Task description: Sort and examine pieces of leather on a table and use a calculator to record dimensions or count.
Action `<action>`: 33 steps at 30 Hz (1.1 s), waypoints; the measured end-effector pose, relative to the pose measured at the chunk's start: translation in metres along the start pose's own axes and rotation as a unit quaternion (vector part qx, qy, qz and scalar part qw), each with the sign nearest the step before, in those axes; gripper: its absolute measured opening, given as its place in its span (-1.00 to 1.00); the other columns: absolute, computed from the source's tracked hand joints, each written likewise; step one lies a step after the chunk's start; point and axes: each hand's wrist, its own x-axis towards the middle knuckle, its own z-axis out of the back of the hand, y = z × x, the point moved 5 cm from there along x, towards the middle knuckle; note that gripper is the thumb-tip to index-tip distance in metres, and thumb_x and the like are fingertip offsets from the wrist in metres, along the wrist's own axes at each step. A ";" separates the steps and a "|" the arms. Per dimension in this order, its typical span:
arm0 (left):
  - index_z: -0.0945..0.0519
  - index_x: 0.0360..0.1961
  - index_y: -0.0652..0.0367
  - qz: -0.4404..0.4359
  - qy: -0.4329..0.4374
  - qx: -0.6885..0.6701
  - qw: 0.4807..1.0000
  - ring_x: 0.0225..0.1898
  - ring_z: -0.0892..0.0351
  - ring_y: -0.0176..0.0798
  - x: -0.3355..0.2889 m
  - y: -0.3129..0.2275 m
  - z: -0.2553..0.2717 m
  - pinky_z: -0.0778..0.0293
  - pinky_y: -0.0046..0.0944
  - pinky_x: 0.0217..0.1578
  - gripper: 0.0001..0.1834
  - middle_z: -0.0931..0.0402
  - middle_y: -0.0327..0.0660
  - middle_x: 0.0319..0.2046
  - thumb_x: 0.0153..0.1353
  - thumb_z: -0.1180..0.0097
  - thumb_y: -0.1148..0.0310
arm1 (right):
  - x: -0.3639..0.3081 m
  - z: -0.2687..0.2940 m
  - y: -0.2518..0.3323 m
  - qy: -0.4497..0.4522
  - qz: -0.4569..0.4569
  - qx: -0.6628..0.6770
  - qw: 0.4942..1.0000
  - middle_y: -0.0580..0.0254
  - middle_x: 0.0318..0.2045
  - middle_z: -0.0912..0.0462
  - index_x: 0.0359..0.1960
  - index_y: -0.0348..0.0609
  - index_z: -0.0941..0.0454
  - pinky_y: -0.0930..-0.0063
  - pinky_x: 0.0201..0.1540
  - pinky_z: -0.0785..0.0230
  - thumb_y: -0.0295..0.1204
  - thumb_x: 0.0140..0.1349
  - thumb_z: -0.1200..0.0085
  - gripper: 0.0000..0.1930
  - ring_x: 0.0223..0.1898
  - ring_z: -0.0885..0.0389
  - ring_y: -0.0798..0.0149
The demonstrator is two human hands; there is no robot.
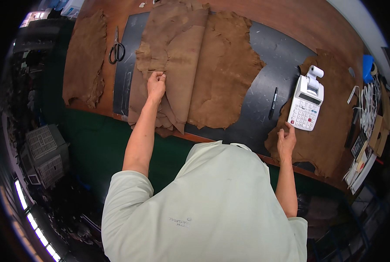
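Note:
My left hand (156, 86) is closed in a pinch on the edge of a brown leather hide (177, 56) in a layered, folded stack. Beside that stack, to the right, a wider brown hide (225, 74) with a ragged edge lies flat. My right hand (286, 140) holds nothing. Its index finger stretches to the lower left corner of a white printing calculator (305, 105), while the other fingers curl. A paper roll (316, 71) sits at the calculator's top. Under the calculator lies another brown hide (330, 139).
Black-handled scissors (116, 51) lie left of the stack, near a separate hide (86, 61). A black marker (273, 103) rests on the dark mat (258, 105). Cables (368, 107) and cardboard (380, 135) crowd the wooden table's right end. A grey machine (46, 153) stands at left below table level.

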 end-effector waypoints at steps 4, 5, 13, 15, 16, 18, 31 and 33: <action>-0.62 -0.10 0.25 -0.056 -0.011 0.026 0.998 -0.25 -0.62 -0.24 0.003 0.000 -0.006 -0.51 -0.24 -0.19 -0.77 -0.66 -0.13 -0.29 0.31 -0.18 0.35 | -0.002 0.013 -0.006 -0.018 -0.001 -0.006 1.000 0.03 -0.18 -0.64 0.14 -0.22 -0.52 0.33 -0.21 -0.49 -0.46 0.27 -0.10 -0.61 -0.39 -0.61 0.21; -0.62 -0.11 0.25 -0.102 -0.029 0.055 0.993 -0.25 -0.64 -0.18 0.001 -0.001 -0.006 -0.52 -0.20 -0.18 -0.77 -0.67 -0.09 -0.29 0.30 -0.18 0.34 | 0.001 0.011 -0.007 -0.025 0.010 -0.026 0.999 -0.01 -0.06 -0.64 0.15 -0.24 -0.51 0.32 -0.17 -0.51 -0.47 0.27 -0.10 -0.60 -0.31 -0.65 0.17; -0.56 -0.02 0.25 -0.406 -0.065 0.262 0.873 0.11 -0.50 0.13 -0.086 -0.090 -0.025 -0.47 -0.04 0.06 -0.71 -0.46 0.02 0.09 0.22 -0.13 0.50 | 0.008 0.017 0.000 -0.025 0.024 -0.113 0.993 -0.02 0.44 -0.22 0.26 -0.17 -0.36 0.11 0.01 -0.50 -0.42 0.28 -0.05 -0.51 -0.20 -0.69 0.05; -0.56 -0.02 0.26 -0.409 -0.007 0.251 0.877 0.14 -0.49 0.14 -0.099 -0.092 -0.049 -0.47 -0.04 0.09 -0.72 -0.45 0.02 0.12 0.23 -0.13 0.49 | 0.010 0.022 0.001 -0.017 0.008 -0.119 0.993 -0.03 0.45 -0.22 0.26 -0.18 -0.35 0.10 0.04 -0.49 -0.41 0.29 -0.04 -0.51 -0.14 -0.68 0.02; -0.56 -0.02 0.27 -0.407 0.044 0.246 0.879 0.16 -0.48 0.15 -0.107 -0.092 -0.063 -0.46 -0.04 0.11 -0.72 -0.45 0.03 0.15 0.23 -0.13 0.49 | 0.012 0.024 0.002 -0.003 -0.002 -0.122 0.992 -0.04 0.45 -0.21 0.26 -0.19 -0.34 0.08 0.06 -0.48 -0.40 0.29 -0.03 -0.51 -0.07 -0.67 -0.01; -0.52 0.09 0.30 -0.392 0.096 0.269 0.874 0.24 -0.41 0.16 -0.119 -0.090 -0.088 -0.41 -0.04 0.20 -0.61 -0.38 0.08 0.25 0.25 -0.14 0.42 | 0.016 0.024 -0.003 -0.010 0.005 -0.126 0.992 -0.05 0.45 -0.20 0.26 -0.20 -0.34 0.07 0.10 -0.46 -0.39 0.30 -0.02 -0.51 0.03 -0.62 -0.05; -0.34 0.29 0.41 -0.381 0.093 0.400 0.828 0.38 -0.20 0.18 -0.133 -0.079 -0.142 -0.21 -0.07 0.39 -0.27 -0.25 0.17 0.34 0.05 -0.21 0.41 | 0.022 0.029 -0.002 -0.037 -0.010 -0.129 0.991 -0.10 0.36 -0.35 0.22 -0.27 -0.37 0.11 0.25 -0.35 -0.39 0.30 -0.03 -0.54 0.27 -0.43 -0.17; -0.34 0.29 0.41 -0.387 0.097 0.399 0.826 0.37 -0.21 0.16 -0.128 -0.077 -0.138 -0.22 -0.08 0.38 -0.28 -0.27 0.16 0.33 0.05 -0.19 0.45 | 0.021 0.030 -0.007 -0.055 -0.007 -0.132 0.990 -0.10 0.36 -0.35 0.22 -0.27 -0.37 0.11 0.26 -0.34 -0.39 0.31 -0.02 -0.54 0.28 -0.42 -0.16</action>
